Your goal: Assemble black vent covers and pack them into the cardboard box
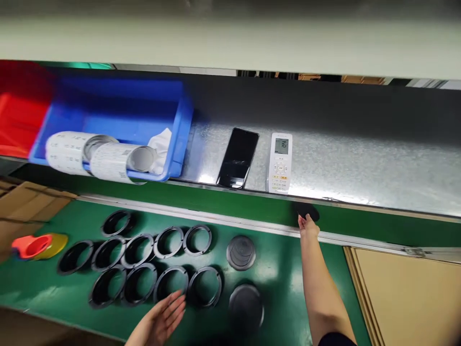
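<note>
Guide the dark disc (312,211) lightly by its edge, nearer than the remote (280,166) and to its right.
Steady the right hand (309,228) there, pinch too blurred to tell; with the left hand (161,318) spread and empty, avoid nudging the black rings (219,284) nearer-left of the remote.

2 hands: left hand (162,319) near black rings (205,287), right hand (309,226) holding a dark disc (310,211).

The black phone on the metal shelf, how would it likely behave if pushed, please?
The phone looks flat and rigid, so it would probably slide rather than roll. Nudged toward you, it might tip off, since its lower end lies by the front edge of the metal shelf.
</note>
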